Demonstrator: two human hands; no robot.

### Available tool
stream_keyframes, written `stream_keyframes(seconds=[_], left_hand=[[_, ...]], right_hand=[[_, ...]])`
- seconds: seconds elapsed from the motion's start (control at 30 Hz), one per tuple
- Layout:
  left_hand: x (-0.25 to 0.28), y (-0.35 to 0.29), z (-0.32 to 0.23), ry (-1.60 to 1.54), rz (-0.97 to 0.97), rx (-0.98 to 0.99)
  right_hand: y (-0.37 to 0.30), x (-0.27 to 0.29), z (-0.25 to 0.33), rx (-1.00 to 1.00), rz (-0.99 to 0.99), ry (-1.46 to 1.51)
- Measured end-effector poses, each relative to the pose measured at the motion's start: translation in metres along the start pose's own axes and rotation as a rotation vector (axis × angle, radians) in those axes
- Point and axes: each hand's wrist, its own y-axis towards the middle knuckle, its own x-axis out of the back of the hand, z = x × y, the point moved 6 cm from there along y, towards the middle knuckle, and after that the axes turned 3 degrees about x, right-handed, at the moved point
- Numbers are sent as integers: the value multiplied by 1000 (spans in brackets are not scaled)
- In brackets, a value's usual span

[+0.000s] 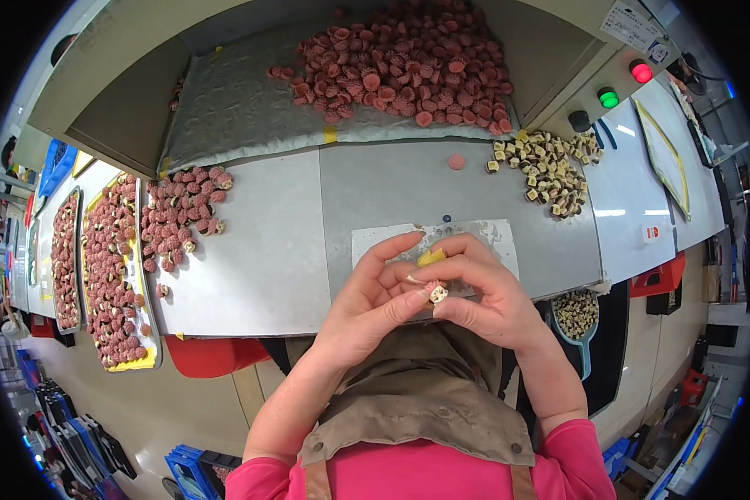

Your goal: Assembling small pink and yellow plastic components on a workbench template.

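Hands [362,307] pinch a stubby piece [437,292]; bumpy pink cups [408,77] beyond.

Tbl's [242,250] smooth mtl, apron's [425,412] matt cloth.

Pink-and-cream piece [437,292], dusty-red shells [408,71], brown apron [425,417], pink sleeves [582,457]

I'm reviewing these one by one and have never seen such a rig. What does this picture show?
No robot here: these are a person's own left hand and right hand, seen from a camera worn on the head, looking down. Its fisheye lens bends straight edges. Together they hold a small pink and cream piece. On the grey table, raspberry-shaped pink pieces lie to the left and small cream and dark pieces to the right. Beyond, a heap of hollow pink shells sits on grey cloth.
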Motion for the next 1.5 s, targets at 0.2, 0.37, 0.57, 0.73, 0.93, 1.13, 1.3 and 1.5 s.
stream_keyframes(seconds=[0.2,0.37,0.57,0.73,0.93,1.13,1.3,1.5], left_hand=[[6,-1,5,60,85,0],[2,-1,2,55,47,2],[-15,3,-6,171,107,57],[-9,6,1,25,41,110],[-11,5,4,47,4,78],[-7,5,5,-25,-18,64],[-6,5,7,13,-23,69],[-9,6,6,115,-11,27]], right_hand=[[1,-2,3,35,6,-19],[0,-1,4,75,-61,-104],[-3,2,24,281,-65,-488],[-6,2,23,258,-136,-495],[-9,5,13,164,-115,-329],[-7,5,12,67,-107,-208],[-7,6,11,37,-124,-155],[-7,6,17,85,-105,-217]])
